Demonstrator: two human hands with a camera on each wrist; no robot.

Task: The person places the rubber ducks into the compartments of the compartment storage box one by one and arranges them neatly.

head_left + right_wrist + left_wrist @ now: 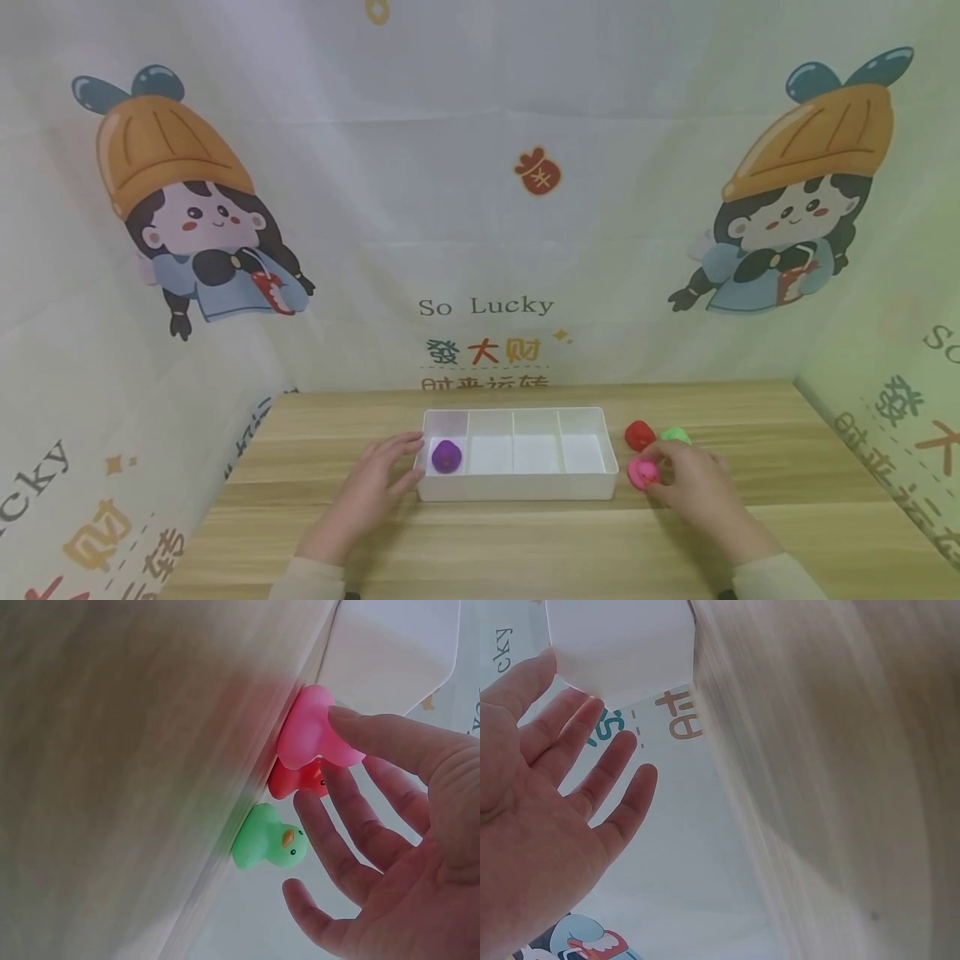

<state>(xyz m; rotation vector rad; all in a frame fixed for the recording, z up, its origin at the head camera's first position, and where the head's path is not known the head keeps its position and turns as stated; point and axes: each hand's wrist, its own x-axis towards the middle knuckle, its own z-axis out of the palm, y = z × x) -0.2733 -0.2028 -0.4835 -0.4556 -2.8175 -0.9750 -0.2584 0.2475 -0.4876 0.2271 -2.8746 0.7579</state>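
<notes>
Head view shows a white four-compartment tray [517, 487] near the middle of the counter's [525, 550] far edge, a purple toy [446, 456] in its leftmost compartment. The left hand [378, 471], fingers spread, touches the tray's left end. Toward the counter's right edge, just beside the tray, the right hand [693, 483] pinches a pink duck [643, 474]; a red duck [640, 435] and a green duck [268, 838] sit nearer the far edge.

the cloth backdrop [450, 262] reads "so lucky" [486, 306], below it "發大财" [483, 351], then "时来运转" [485, 383], its foot hidden by the wooden table [480, 542]. the left panel [150, 400] shows "cky" [33, 477] and "财" [97, 534]; the right panel [870, 350], "so" [941, 337] and "發" [898, 400]. the character on the red pouch [538, 172] is unclear.
</notes>
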